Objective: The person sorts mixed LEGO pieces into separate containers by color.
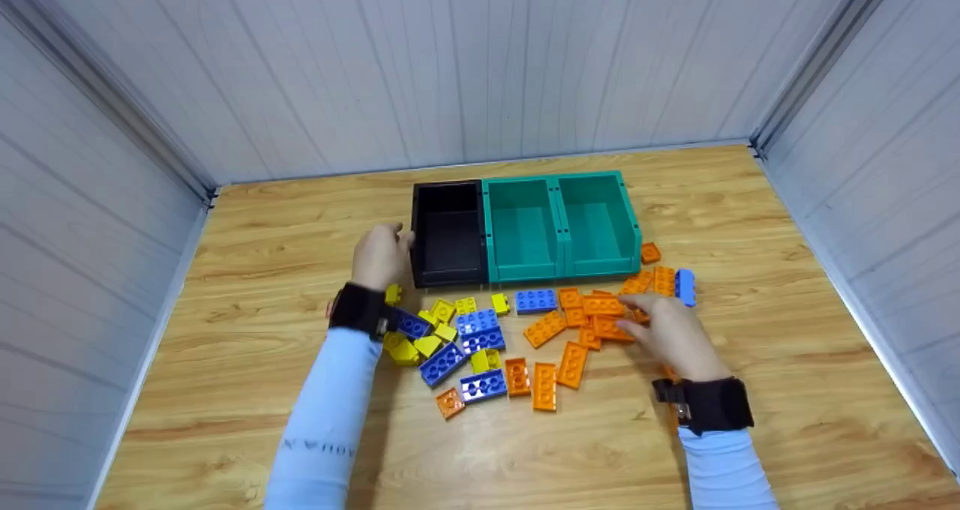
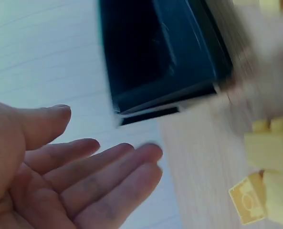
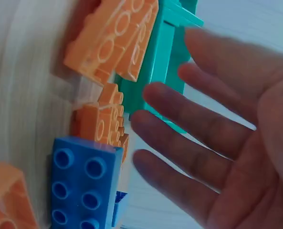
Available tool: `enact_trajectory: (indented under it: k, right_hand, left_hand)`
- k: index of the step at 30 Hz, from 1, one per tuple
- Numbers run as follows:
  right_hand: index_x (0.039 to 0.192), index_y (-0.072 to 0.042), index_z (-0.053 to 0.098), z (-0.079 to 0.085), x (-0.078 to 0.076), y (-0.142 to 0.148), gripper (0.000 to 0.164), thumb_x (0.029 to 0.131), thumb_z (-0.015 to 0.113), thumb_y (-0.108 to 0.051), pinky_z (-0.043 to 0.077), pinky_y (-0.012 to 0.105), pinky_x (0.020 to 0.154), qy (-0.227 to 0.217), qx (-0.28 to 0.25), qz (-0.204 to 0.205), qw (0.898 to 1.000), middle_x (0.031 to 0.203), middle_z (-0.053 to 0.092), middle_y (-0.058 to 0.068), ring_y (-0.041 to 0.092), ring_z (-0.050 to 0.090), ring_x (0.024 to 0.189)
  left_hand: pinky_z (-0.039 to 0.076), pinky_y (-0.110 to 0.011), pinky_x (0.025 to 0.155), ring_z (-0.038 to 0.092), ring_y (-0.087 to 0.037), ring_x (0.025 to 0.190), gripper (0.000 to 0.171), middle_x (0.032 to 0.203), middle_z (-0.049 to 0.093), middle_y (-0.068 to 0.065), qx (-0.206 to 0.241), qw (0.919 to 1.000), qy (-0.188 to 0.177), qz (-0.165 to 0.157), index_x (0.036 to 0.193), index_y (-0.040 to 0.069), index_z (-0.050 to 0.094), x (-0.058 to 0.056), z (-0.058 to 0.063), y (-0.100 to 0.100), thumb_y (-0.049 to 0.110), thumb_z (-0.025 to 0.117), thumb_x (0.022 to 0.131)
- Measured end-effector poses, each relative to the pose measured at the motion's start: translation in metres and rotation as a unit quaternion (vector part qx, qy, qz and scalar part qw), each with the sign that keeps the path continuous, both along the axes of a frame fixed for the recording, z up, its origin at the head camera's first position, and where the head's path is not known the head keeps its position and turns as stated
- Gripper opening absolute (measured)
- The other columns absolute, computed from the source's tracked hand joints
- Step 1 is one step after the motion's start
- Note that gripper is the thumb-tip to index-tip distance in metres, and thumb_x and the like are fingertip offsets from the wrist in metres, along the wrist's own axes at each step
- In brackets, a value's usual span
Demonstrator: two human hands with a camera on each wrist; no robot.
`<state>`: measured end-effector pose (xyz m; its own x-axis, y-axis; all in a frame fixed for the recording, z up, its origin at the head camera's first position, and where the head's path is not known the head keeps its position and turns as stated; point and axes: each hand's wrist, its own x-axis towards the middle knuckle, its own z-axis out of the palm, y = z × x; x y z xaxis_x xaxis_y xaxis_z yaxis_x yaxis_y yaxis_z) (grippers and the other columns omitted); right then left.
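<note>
My left hand point(image 1: 381, 255) is beside the left wall of the black bin point(image 1: 448, 277). In the left wrist view its fingers point(image 2: 117, 186) are extended and hold nothing. My right hand point(image 1: 675, 334) hovers at the right end of a cluster of orange toy bricks point(image 1: 602, 305). The right wrist view shows the fingers point(image 3: 189, 157) spread and loosely straight, with no brick in them. A blue brick point(image 3: 79, 181) and orange bricks point(image 3: 96, 121) lie near those fingers. Yellow bricks point(image 1: 427, 345) and dark blue bricks point(image 1: 442, 364) lie mixed in front of the bins, partly behind my left wrist.
Two green bins point(image 1: 523, 274) stand joined to the right of the black bin. A small orange brick point(image 1: 650, 253) and an upright blue brick point(image 1: 685, 287) lie right of the bins. Panel walls point(image 1: 480, 67) enclose the wooden table point(image 1: 262, 270) at the back and sides.
</note>
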<state>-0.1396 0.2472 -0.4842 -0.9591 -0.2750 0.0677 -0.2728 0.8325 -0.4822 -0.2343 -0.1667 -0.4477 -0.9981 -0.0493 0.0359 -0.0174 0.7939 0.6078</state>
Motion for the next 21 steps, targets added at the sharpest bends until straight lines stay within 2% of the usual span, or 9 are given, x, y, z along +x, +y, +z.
enact_trajectory:
  k: [2,5,7,9,12,15,18,21]
  right_hand:
    - [0.123,0.001,0.067,-0.003,0.002,-0.003,0.041,0.088,0.077,-0.016,0.052,0.051,0.089,-0.014,0.007,0.016,1.0,0.118,0.067,0.02,0.037,0.064,0.106]
    - [0.122,-0.001,0.068,-0.007,0.006,-0.008,0.043,0.085,0.08,-0.019,0.05,0.051,0.091,-0.026,0.014,0.034,0.999,0.117,0.067,0.018,0.037,0.063,0.107]
    - [0.122,-0.002,0.068,-0.009,0.009,-0.012,0.043,0.085,0.08,-0.019,0.05,0.05,0.092,-0.039,0.015,0.036,0.998,0.117,0.066,0.016,0.036,0.062,0.108]
    - [0.123,-0.002,0.067,-0.012,0.012,-0.015,0.042,0.085,0.079,-0.017,0.05,0.05,0.091,-0.052,0.019,0.03,0.998,0.119,0.064,0.017,0.036,0.061,0.107]
    - [0.122,-0.003,0.067,-0.013,0.014,-0.017,0.038,0.087,0.077,-0.01,0.05,0.05,0.092,-0.063,0.021,0.011,0.998,0.12,0.063,0.017,0.037,0.061,0.108]
    - [0.117,-0.002,0.068,-0.012,0.013,-0.016,0.033,0.086,0.076,-0.004,0.051,0.051,0.09,-0.056,0.022,0.01,0.998,0.117,0.065,0.018,0.038,0.062,0.107]
    - [0.11,-0.003,0.069,-0.012,0.011,-0.015,0.027,0.085,0.079,-0.008,0.053,0.047,0.084,-0.043,0.018,0.016,0.999,0.106,0.069,0.015,0.034,0.065,0.098]
    - [0.102,-0.004,0.067,-0.012,0.006,-0.014,0.023,0.085,0.079,-0.015,0.052,0.044,0.073,-0.008,0.013,0.016,1.0,0.095,0.067,0.01,0.028,0.063,0.084]
  left_hand:
    - [0.05,-0.048,0.091,0.063,-0.042,0.104,0.039,0.113,0.067,-0.028,-0.028,0.9993,-0.022,-0.008,0.121,-0.011,0.064,-0.013,0.0,0.002,0.022,0.058,0.102]
    - [0.052,-0.042,0.075,0.065,-0.037,0.082,0.035,0.085,0.069,-0.021,-0.053,0.9974,-0.048,-0.009,0.093,-0.007,0.072,-0.027,-0.001,0.007,0.025,0.059,0.101]
    - [0.046,-0.038,0.063,0.058,-0.029,0.064,0.038,0.064,0.06,-0.012,-0.058,0.9964,-0.061,-0.008,0.072,0.001,0.067,-0.033,-0.003,0.008,0.025,0.061,0.1]
    - [0.041,-0.033,0.056,0.051,-0.022,0.053,0.044,0.053,0.049,-0.004,-0.062,0.9952,-0.075,-0.005,0.06,0.007,0.057,-0.037,-0.005,0.008,0.026,0.062,0.1]
    - [0.043,-0.03,0.051,0.05,-0.017,0.047,0.044,0.05,0.049,-0.001,-0.05,0.9939,-0.098,-0.002,0.059,0.009,0.056,-0.041,-0.003,0.008,0.025,0.063,0.099]
    - [0.046,-0.028,0.048,0.052,-0.015,0.046,0.04,0.053,0.05,-0.002,-0.033,0.9914,-0.127,0.0,0.064,0.006,0.059,-0.043,0.001,0.008,0.026,0.064,0.098]
    - [0.043,-0.027,0.048,0.047,-0.014,0.045,0.043,0.052,0.043,0.0,-0.025,0.9871,-0.158,-0.006,0.062,0.007,0.056,-0.046,0.006,0.007,0.029,0.065,0.097]
    - [0.038,-0.027,0.051,0.039,-0.013,0.047,0.049,0.05,0.035,0.004,-0.037,0.9835,-0.176,-0.02,0.056,0.011,0.048,-0.049,0.01,0.005,0.032,0.066,0.096]
